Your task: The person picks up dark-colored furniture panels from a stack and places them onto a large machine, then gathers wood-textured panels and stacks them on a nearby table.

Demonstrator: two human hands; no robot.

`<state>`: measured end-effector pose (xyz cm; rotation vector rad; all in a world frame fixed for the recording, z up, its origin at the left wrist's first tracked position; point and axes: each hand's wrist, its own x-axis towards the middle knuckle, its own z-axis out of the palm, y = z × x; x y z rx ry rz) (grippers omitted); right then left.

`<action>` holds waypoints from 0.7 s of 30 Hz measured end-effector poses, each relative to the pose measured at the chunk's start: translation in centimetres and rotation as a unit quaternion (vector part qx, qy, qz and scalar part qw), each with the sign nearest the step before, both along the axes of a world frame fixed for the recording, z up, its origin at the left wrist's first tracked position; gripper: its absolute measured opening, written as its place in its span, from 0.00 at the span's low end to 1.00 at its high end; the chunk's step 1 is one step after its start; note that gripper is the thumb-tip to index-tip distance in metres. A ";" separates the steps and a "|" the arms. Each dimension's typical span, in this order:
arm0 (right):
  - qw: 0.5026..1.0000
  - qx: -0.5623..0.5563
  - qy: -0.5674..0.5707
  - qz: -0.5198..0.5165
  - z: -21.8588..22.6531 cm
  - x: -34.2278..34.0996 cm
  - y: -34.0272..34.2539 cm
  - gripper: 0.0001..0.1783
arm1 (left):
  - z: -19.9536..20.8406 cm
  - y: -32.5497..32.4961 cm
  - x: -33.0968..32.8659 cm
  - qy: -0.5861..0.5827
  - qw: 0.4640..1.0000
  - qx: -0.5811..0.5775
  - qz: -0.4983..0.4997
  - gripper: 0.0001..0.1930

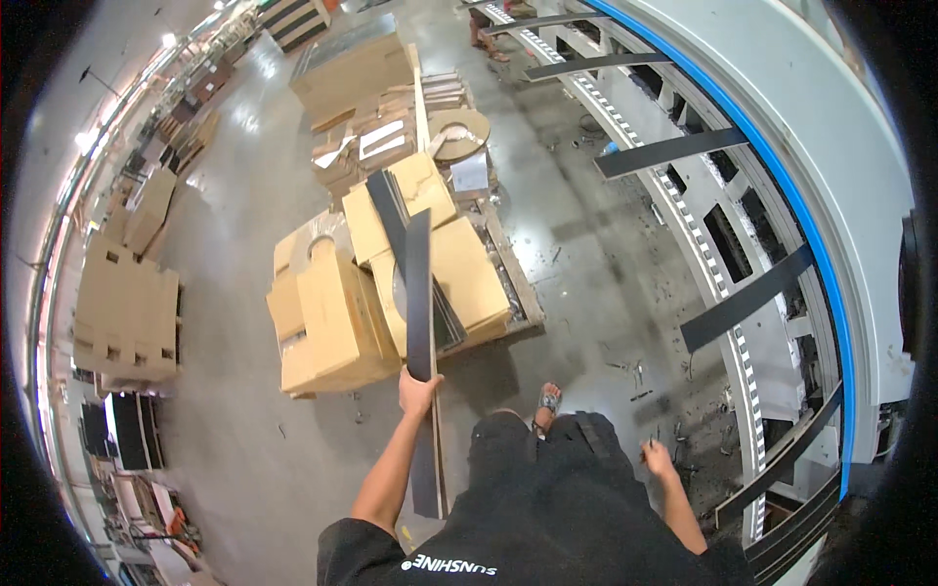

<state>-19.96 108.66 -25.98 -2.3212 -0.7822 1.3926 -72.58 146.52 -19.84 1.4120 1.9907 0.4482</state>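
My left hand (418,393) is closed around the middle of a long, narrow dark board (419,298) with a pale edge. The board slants upright in front of me, its lower end beside my body. Behind its upper part, a stack of similar dark strips (389,207) lies across yellowish cardboard boxes (467,269). My right hand (660,459) hangs low at my right side with its fingers curled. A small dark bit shows at its fingertips, too small to name. That hand is apart from the machine on the right.
A long machine with a blue edge strip (787,186) runs along my right, with several dark boards (747,298) jutting from it. More cardboard (327,303) is piled ahead on pallets. Scraps lie on the grey floor (586,322). Another person's legs (486,37) show far ahead.
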 end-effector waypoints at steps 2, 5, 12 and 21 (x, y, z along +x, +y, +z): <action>0.998 0.004 0.047 -0.046 -4.3 -0.8 -4.0 0.22 | -1.1 5.9 0.4 0.005 0.999 0.013 0.034 0.48; 0.994 -0.030 0.074 -0.072 -5.9 -2.0 -6.7 0.15 | -2.5 13.6 -0.3 0.068 0.994 0.012 0.087 0.48; 0.920 -0.099 0.208 -0.318 0.2 -6.2 -8.6 0.19 | -5.7 29.4 1.0 0.119 0.981 -0.048 0.144 0.48; 0.933 -0.106 0.077 -0.336 3.8 -13.0 1.6 0.26 | -14.8 42.7 2.1 0.215 0.958 -0.051 0.183 0.49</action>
